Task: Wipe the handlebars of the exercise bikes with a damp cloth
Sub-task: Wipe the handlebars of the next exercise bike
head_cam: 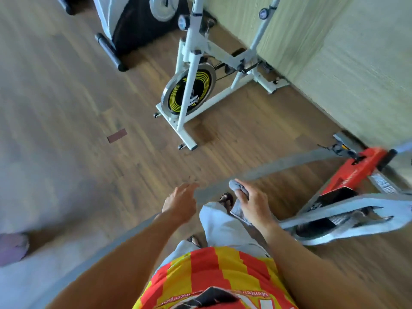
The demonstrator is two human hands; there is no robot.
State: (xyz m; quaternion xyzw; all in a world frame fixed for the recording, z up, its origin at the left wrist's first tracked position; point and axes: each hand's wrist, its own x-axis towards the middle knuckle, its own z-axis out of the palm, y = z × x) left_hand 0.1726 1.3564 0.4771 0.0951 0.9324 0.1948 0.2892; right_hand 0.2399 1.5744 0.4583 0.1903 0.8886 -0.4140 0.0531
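From the head camera you are looking down past your striped shirt at a wooden floor (66, 90). Your right hand (253, 202) grips the grey cloth (239, 188), fingers curled round it, a bunched end sticking out toward the grey handlebar (278, 163) that curves away toward the red machine (359, 172) at the right edge of the floor, by the wall. The cloth sits just beside that bar; motion blur keeps you from telling whether it touches. Your left hand (180, 200) is relaxed and holds nothing, its fingers loosely spread, hovering just beside the bar's near end.

You look to be at the start of wiping this bar, or about to set the cloth on it. The next move calls for wrapping the cloth round the tube and drawing it along the length, with the free hand steadying the bar if it swings. The white exercise bike (194, 76) with the yellow-marked flywheel stands well apart against the wall; its handlebars are out of frame.
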